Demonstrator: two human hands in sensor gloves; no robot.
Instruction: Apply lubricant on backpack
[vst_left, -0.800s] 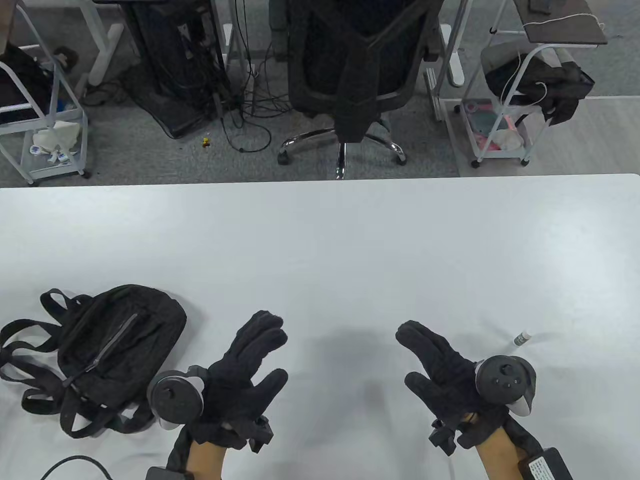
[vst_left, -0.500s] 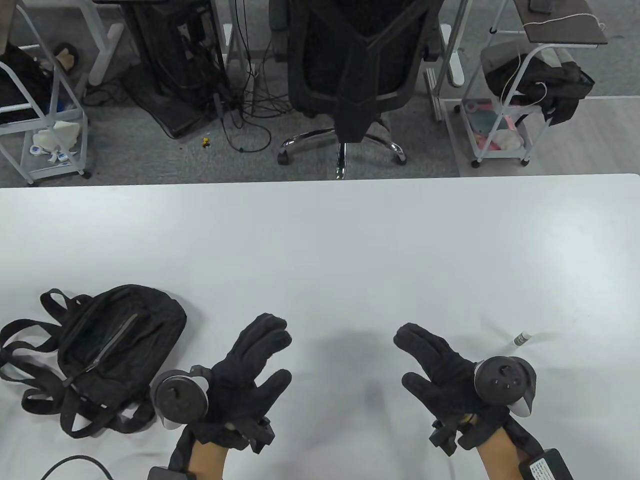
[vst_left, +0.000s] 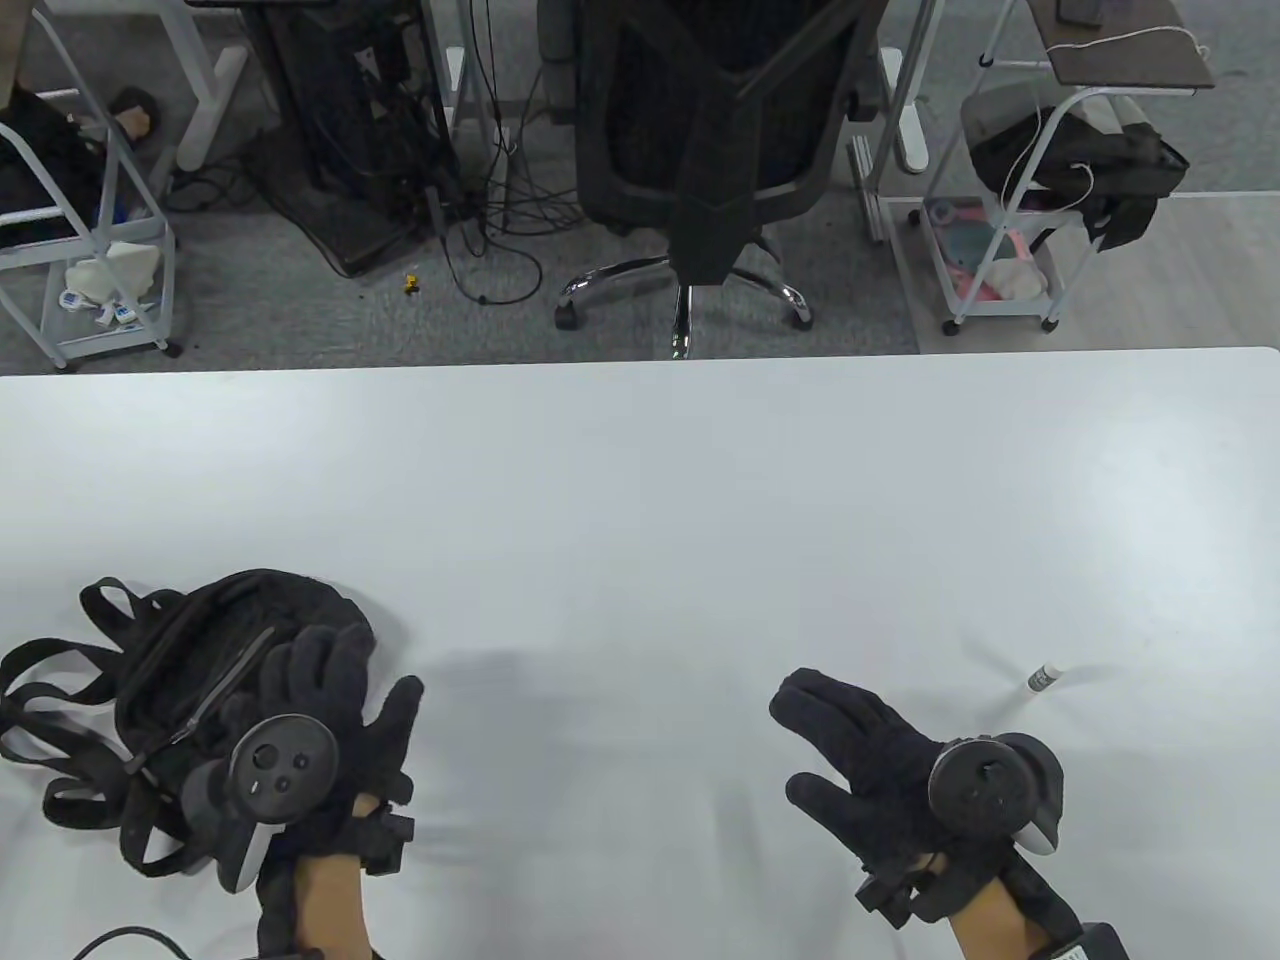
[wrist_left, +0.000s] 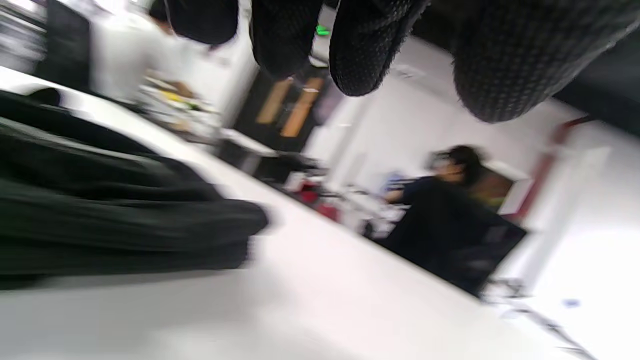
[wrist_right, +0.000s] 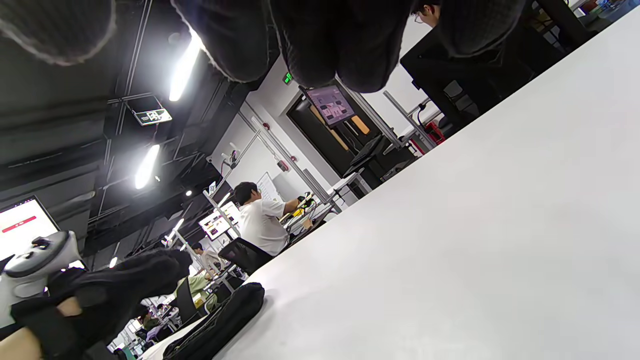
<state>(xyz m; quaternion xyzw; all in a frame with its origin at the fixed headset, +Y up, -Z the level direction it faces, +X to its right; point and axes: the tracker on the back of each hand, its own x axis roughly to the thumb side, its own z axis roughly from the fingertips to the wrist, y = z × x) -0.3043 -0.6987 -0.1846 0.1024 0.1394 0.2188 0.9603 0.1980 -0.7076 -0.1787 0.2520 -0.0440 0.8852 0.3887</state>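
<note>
A small black backpack (vst_left: 170, 660) lies flat at the table's left, zipper up, straps spread to the left; it also shows in the left wrist view (wrist_left: 100, 210) and the right wrist view (wrist_right: 220, 320). My left hand (vst_left: 330, 690) is open, fingers spread, over the backpack's right side; whether it touches the fabric I cannot tell. My right hand (vst_left: 830, 730) is open and empty above the bare table at the right. A tiny white lubricant bottle (vst_left: 1041, 678) lies on its side to the right of my right hand, apart from it.
The white table (vst_left: 640, 480) stretches far behind both hands. A black cable (vst_left: 130, 940) curls at the front left edge. Beyond the table's far edge stand an office chair (vst_left: 720, 150) and wire carts (vst_left: 1010, 200).
My left hand swung left from the bare table to over the backpack's right side and turned palm down. My right hand drifted slightly left and toward me. Backpack and bottle have not moved.
</note>
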